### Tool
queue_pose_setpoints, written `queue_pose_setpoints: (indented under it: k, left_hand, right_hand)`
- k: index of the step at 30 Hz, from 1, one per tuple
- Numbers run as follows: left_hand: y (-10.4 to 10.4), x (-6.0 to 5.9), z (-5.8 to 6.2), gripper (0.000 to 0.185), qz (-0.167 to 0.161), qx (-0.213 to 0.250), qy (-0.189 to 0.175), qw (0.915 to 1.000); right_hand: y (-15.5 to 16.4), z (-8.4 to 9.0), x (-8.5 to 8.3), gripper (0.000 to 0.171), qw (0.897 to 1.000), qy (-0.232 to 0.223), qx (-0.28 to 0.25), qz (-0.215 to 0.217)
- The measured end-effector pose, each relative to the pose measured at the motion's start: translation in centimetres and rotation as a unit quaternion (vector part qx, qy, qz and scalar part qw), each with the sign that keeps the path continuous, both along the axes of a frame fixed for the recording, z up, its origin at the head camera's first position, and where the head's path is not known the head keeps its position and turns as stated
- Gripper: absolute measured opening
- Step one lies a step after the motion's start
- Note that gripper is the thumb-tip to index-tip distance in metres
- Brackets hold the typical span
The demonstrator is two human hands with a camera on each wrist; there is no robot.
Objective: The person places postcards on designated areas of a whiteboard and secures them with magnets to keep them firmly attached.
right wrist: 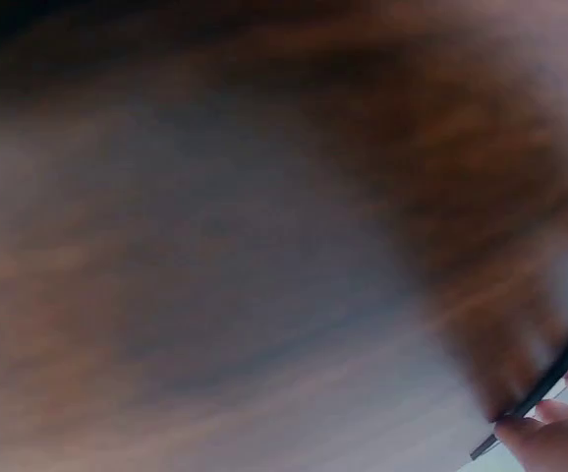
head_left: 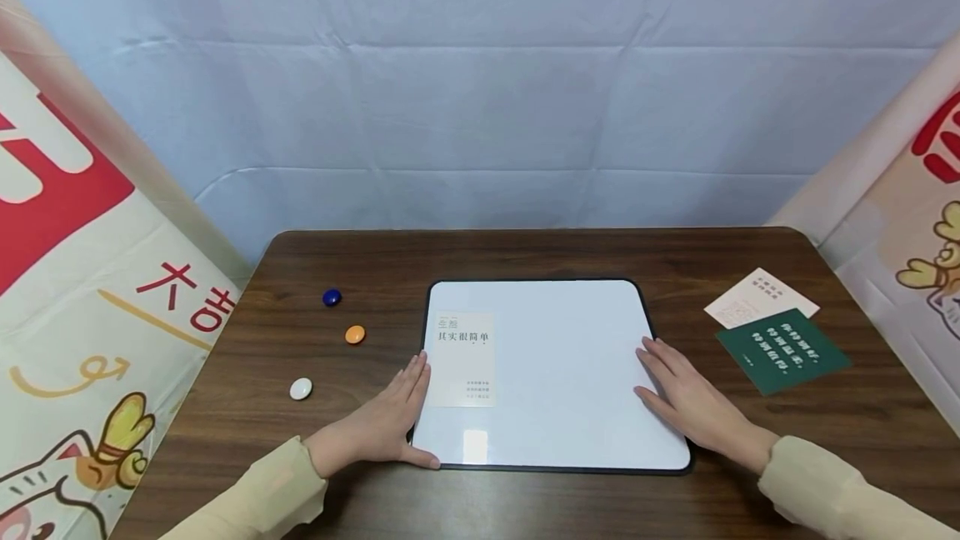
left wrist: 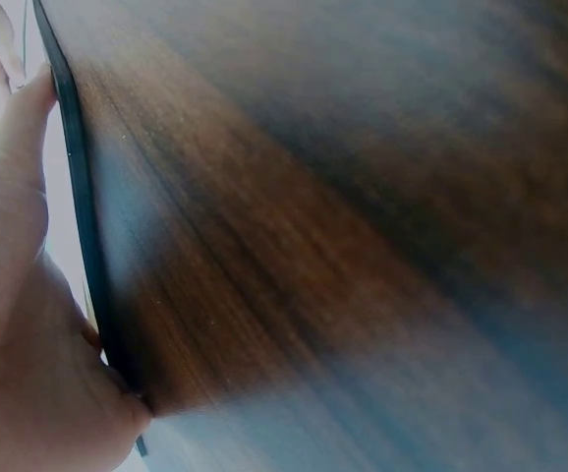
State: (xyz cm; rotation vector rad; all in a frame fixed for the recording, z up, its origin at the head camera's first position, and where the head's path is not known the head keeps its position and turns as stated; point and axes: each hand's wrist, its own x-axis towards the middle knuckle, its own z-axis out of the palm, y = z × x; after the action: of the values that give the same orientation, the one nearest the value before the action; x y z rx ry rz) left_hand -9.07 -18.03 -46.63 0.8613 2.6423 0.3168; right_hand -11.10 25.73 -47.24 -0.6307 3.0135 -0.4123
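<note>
Dressed in pale cream

The left sleeve (head_left: pixel 247 497) is a soft cream, faintly yellowish, and looks like plain cloth. It is cut loose, its cuff (head_left: pixel 298 473) standing wider than the wrist (head_left: pixel 324 450) and marked by shallow creases. The right sleeve (head_left: pixel 862 502) matches it in cut and colour (perhaps a shade paler toward the corner of the head view), and the right cuff (head_left: pixel 787 465) puffs out a little, with a fold just behind it. Both stop short of the hands, so the left hand (head_left: pixel 390 419) and right hand (head_left: pixel 693 398) are bare, with slim fingers (head_left: pixel 667 362) narrowing toward the tips. The nails are too small to make out.
</note>
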Motion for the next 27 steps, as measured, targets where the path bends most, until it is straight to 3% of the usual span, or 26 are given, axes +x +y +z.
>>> queue_pose_setpoints:
  k: [9, 16, 22, 27]
  left_hand:
    - [-0.4, -0.2, 0.2, 0.123, -0.005, 0.011, -0.012, 0.9999]
    - [-0.7, -0.7, 0.5, 0.119, 0.011, 0.024, -0.015, 0.9995]
    - [-1.1, -1.3, 1.2, 0.106, 0.014, 0.021, 0.029, 0.9993]
    - [-1.5, -2.0, 1.9, 0.075, 0.008, 0.022, 0.088, 0.9958]
  right_hand:
    - [0.5, -0.3, 0.3, 0.061, 1.0, -0.001, 0.026, 0.012]
    - [0.5, -0.3, 0.3, 0.062, 0.999, -0.009, 0.032, 0.012]
    - [0.5, -0.3, 0.3, 0.061, 0.999, -0.014, 0.032, 0.013]
    - [0.5, -0.4, 0.2, 0.061, 0.999, -0.015, 0.029, 0.014]
